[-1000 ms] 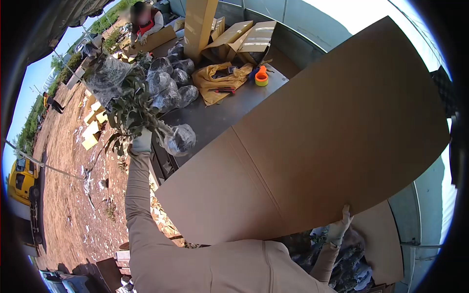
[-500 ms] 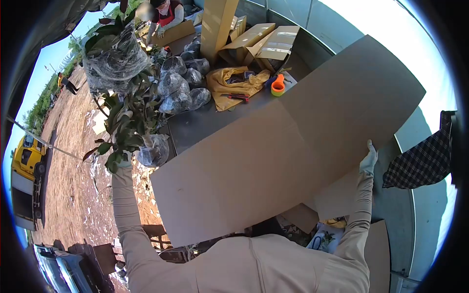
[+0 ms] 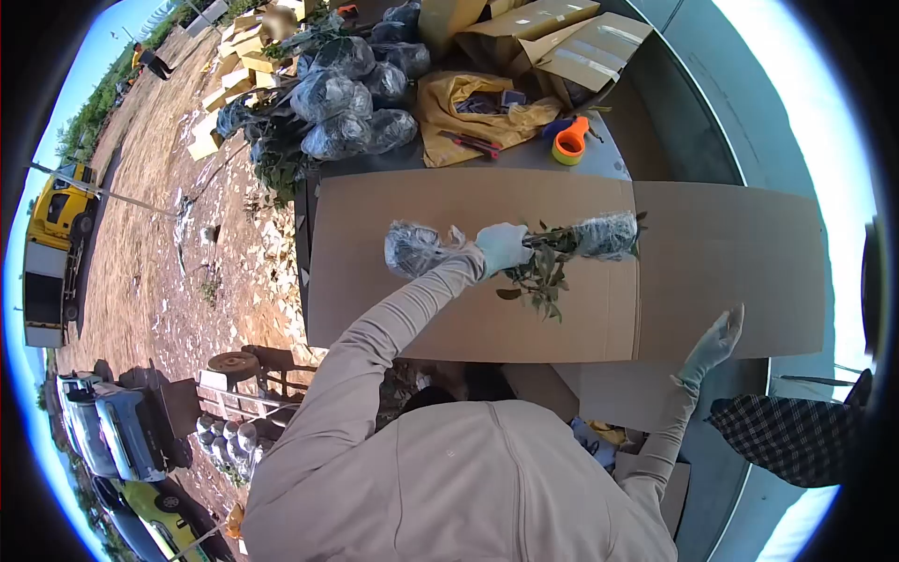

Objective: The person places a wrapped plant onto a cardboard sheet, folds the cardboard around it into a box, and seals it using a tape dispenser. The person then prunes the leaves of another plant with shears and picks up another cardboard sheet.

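A flat brown cardboard sheet point(image 3: 375, 323) with a crease near its right part lies across the dark work surface. Above its middle, my left hand point(image 3: 503, 248), in a pale glove, is closed around the stem of a leafy plant point(image 3: 541, 281). The plant lies sideways, its plastic-wrapped root ball point(image 3: 412, 248) to the left and its wrapped top to the right. My right hand point(image 3: 719, 339), also gloved, is at the sheet's lower right edge, with fingers extended and nothing gripped.
Several wrapped root balls point(image 3: 346, 108) are heaped at the back left. Beyond the sheet are a yellow bag point(image 3: 449, 98), red-handled pliers point(image 3: 470, 143), a tape dispenser point(image 3: 569, 142) and cardboard boxes point(image 3: 599, 51). A checkered cloth point(image 3: 787, 436) hangs at the right; a person point(image 3: 150, 61) stands far off.
The sheet came down flat onto the surface. My left hand brought the plant from the left to over the sheet. My right hand let go of the sheet's edge.
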A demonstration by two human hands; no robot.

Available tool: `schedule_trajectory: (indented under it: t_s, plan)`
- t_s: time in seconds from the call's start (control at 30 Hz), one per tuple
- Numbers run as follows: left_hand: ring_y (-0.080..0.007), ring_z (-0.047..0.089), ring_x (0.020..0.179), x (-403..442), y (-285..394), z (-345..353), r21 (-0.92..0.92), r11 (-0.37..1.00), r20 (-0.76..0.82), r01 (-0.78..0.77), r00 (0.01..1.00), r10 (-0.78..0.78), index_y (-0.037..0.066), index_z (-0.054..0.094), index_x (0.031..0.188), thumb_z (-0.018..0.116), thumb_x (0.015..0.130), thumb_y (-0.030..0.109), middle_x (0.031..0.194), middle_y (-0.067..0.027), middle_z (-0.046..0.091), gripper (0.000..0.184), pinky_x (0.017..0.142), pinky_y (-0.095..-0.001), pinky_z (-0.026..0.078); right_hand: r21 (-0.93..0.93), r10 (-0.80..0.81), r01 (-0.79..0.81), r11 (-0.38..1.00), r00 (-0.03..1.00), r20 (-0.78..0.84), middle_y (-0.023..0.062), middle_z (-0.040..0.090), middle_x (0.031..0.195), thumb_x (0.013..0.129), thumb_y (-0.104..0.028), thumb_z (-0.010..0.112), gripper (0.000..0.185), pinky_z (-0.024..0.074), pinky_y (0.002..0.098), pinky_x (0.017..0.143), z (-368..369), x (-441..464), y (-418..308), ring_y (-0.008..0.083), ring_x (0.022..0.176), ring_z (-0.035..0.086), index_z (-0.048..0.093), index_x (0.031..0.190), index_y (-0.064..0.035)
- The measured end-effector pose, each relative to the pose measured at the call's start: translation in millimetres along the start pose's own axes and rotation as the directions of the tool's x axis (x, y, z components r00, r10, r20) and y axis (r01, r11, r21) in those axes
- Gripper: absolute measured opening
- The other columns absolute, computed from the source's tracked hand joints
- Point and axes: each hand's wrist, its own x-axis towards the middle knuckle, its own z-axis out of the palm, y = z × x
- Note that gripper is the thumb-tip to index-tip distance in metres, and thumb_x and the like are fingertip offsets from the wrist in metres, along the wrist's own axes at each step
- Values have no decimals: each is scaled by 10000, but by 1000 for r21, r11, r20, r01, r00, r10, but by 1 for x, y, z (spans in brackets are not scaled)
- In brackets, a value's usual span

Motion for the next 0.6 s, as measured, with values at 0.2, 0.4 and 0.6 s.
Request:
schedule_trajectory:
  t_s: [0.2,0.4,0.6]
  plan:
    - [-376,584,1243,-2,-29,72,162,903,-507,-397,752,421,70,664,1284,732,840,397,1391,-183,584,556,1012,-458,498,410,-510,333,849,720,471,130,740,1009,936,29,637,231,552,356,850,67,-85,-209,267,934,709,723,1147,-5]
    - [-332,588,1246,-126,-172,49,-88,989,-854,-118,520,-14,94,685,1174,705,862,103,1386,-121,594,313,1058,-468,458,422,-673,658,624,179,717,97,697,1173,838,-247,760,645,540,417,912,213,-279,-194,295,1098,671,535,1431,-131]
    - [-380,600,1240,-228,-362,74,-336,650,-808,682,146,-571,2,605,1324,802,822,383,1405,-248,585,660,1032,-457,493,180,-144,713,678,-112,983,44,721,1028,801,-327,784,588,573,438,784,255,-322,-153,285,929,716,596,1341,-189]
